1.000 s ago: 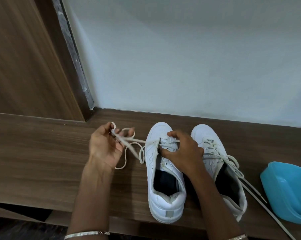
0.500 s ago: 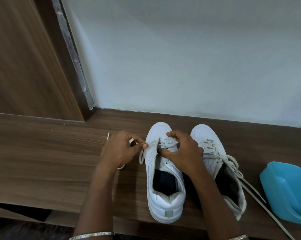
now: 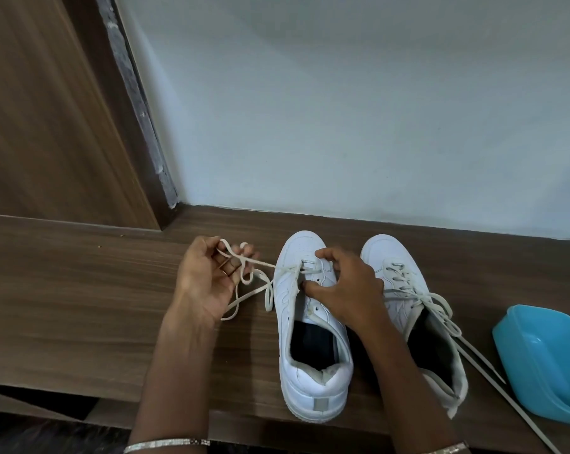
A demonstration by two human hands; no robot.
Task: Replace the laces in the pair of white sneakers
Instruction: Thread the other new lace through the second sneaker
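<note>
Left hand point(image 3: 205, 283) fingers curl round the soft, floppy lace point(image 3: 266, 264), best held near its tip; right hand point(image 3: 346, 290) pinches the shoe point(image 3: 310, 381).

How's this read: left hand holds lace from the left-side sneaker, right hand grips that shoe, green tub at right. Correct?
No. The tub is blue, not green; the head view shows it. Otherwise yes: left hand holds the lace, right hand grips that sneaker.

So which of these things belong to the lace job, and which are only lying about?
Job: lace, gripped by left hand; first sneaker, held by right hand; second sneaker, laced.
Lying about: blue tub; wooden shelf.
</note>
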